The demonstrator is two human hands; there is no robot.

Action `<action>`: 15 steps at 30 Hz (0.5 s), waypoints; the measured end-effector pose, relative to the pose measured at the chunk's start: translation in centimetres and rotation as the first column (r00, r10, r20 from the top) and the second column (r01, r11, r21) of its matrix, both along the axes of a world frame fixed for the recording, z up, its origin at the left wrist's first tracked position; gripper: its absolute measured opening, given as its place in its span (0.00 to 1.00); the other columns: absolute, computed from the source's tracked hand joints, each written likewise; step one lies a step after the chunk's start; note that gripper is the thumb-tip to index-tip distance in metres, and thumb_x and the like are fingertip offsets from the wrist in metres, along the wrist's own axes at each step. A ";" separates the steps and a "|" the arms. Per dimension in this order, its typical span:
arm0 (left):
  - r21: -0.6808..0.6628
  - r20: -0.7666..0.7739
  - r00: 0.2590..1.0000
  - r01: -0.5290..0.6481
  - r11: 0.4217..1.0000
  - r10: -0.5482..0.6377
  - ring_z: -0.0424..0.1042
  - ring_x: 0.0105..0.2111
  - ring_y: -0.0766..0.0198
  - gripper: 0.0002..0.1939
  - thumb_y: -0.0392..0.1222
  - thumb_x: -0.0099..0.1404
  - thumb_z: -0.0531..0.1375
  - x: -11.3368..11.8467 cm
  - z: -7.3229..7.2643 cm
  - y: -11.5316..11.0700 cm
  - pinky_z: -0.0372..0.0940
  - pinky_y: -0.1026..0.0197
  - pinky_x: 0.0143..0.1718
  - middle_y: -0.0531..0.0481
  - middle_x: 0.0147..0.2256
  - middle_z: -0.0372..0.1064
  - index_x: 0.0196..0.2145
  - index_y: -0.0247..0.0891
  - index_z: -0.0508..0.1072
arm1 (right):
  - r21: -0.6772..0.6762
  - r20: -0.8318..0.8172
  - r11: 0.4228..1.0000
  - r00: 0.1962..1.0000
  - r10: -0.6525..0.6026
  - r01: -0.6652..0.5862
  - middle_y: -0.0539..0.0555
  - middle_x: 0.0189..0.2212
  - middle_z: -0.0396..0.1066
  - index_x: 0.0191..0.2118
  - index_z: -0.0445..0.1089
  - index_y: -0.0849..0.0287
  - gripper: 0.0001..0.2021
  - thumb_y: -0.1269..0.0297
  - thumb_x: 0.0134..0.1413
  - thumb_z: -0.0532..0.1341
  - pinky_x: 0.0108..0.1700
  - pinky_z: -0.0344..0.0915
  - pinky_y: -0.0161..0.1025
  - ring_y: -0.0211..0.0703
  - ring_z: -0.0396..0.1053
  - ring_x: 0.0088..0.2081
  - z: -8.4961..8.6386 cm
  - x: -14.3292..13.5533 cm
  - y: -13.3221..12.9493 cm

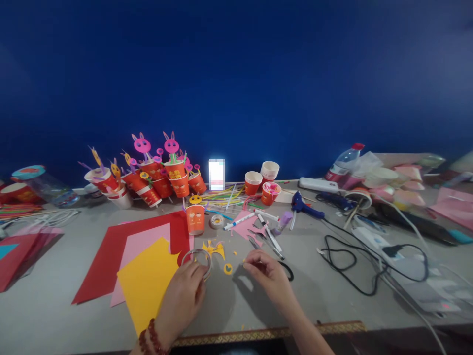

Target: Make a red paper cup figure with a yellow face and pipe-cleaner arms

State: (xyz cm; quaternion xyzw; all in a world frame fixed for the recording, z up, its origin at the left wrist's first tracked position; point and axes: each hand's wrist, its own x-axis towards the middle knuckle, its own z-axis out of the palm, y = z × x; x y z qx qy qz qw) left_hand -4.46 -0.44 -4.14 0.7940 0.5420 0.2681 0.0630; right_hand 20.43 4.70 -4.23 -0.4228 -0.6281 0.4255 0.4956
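My left hand [185, 287], with a beaded bracelet at the wrist, is closed around the near edge of a clear tape roll [203, 253]. The roll stands over the edge of the yellow paper sheet [150, 276]. My right hand [266, 274] is held over the table with thumb and forefinger pinched together; a tiny yellowish bit shows at the tips, too small to name. Between my hands lies a small yellow paper disc [228, 269] with a dark mark. Yellow paper scraps [215, 248] lie just beyond. A black scissors handle [287, 270] shows partly behind my right hand.
Red paper cups [178, 172] with pink rabbit faces stand at back left, a yellow-faced cup [195, 220] nearer. Markers [271, 235], a blue glue gun [307, 207] and its black cable [343, 281] lie right. Red paper [99, 268] spreads left. A lit phone [217, 175] stands behind.
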 end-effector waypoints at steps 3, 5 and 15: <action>-0.021 -0.042 0.998 -0.040 0.999 0.039 0.72 0.47 0.48 0.13 0.31 0.62 0.57 1.1 0.2 0.0 0.70 0.46 0.48 0.41 0.45 0.72 0.44 0.39 0.71 | 0.027 0.030 0.999 0.999 -0.030 0.030 0.53 0.27 0.72 0.29 0.74 0.58 0.12 0.56 0.59 0.64 0.32 0.69 0.39 0.44 0.70 0.30 -0.2 -0.2 -0.2; -0.021 -0.036 0.999 -0.023 1.000 0.022 0.70 0.49 0.49 0.13 0.33 0.64 0.57 2.2 0.5 0.3 0.69 0.46 0.49 0.41 0.48 0.70 0.46 0.39 0.70 | 0.041 0.055 0.999 0.998 -0.037 0.035 0.52 0.27 0.71 0.29 0.74 0.58 0.12 0.57 0.59 0.64 0.33 0.69 0.39 0.44 0.69 0.30 -0.2 -0.3 -0.3; -0.118 -0.215 0.976 -0.042 0.992 0.015 0.68 0.45 0.49 0.06 0.34 0.68 0.57 5.8 -0.1 2.4 0.61 0.47 0.45 0.46 0.43 0.70 0.42 0.40 0.70 | 0.131 0.132 0.989 0.987 -0.088 0.071 0.53 0.29 0.73 0.30 0.74 0.58 0.11 0.59 0.62 0.62 0.34 0.69 0.38 0.44 0.71 0.32 -0.5 0.3 -1.0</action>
